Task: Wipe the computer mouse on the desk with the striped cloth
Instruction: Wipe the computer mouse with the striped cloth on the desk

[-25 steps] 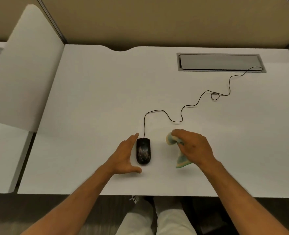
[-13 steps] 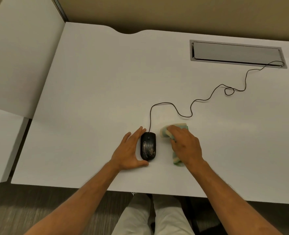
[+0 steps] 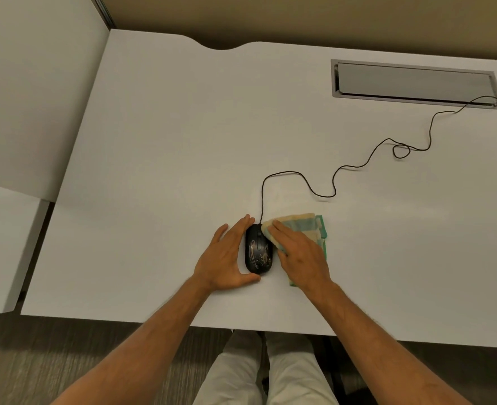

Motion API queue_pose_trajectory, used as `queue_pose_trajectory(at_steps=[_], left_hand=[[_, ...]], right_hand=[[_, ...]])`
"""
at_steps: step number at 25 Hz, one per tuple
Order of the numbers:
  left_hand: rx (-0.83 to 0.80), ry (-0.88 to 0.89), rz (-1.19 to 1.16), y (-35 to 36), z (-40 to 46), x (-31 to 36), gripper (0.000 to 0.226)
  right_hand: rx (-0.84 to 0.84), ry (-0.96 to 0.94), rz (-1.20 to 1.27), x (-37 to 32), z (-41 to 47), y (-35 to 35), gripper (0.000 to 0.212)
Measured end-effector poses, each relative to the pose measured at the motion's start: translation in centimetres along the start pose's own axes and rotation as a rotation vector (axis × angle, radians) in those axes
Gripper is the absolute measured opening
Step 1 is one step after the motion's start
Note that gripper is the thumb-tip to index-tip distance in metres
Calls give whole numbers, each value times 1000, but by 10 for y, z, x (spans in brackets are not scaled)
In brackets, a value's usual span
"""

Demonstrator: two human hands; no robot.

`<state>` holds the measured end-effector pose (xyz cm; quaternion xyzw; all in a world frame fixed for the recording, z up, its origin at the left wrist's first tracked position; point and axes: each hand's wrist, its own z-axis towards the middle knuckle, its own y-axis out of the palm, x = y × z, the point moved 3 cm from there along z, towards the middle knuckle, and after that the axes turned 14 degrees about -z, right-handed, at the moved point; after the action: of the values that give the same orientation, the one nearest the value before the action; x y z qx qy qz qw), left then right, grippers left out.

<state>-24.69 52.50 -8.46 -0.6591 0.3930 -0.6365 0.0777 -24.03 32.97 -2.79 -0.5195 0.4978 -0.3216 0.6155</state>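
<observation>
A black wired computer mouse (image 3: 258,252) lies on the white desk (image 3: 159,159) near its front edge. My left hand (image 3: 227,258) cups the mouse's left side, fingers along it and thumb at its rear. My right hand (image 3: 300,255) presses flat on the striped cloth (image 3: 302,225), which is cream with green stripes. The cloth's left edge touches the front right side of the mouse. Most of the cloth spreads on the desk to the right of the mouse, partly hidden under my hand.
The mouse cable (image 3: 358,165) snakes back and right across the desk into a grey cable slot (image 3: 413,83). A white partition panel (image 3: 31,97) stands at the left. The desk's front edge is just below my wrists, with my legs (image 3: 267,372) under it.
My left hand closed in against the mouse's left side. My right hand slid the cloth left until it touches the mouse, and the cloth has spread flatter.
</observation>
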Motion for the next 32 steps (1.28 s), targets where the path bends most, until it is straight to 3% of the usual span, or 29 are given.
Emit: queue_pose_trajectory(at_steps=[16,20,22,26,32], left_hand=[[4,25,-10,-1,-1,5,126],[8,29,-2,-2,-1,6,126],[8,26,5,-1,-1,5,126],[1,24,11,-2,-1,4,126],[2,19,2,0,0,2,126]], right_hand=[[70,-184,-191,-11,-68,14,64],[38,-326,-192,-1,-67,7,58],[52,-251,-96,12,-55,0,55],[83,170,155,19,-12,0,56],[-49,111,163,-6,5,12,60]])
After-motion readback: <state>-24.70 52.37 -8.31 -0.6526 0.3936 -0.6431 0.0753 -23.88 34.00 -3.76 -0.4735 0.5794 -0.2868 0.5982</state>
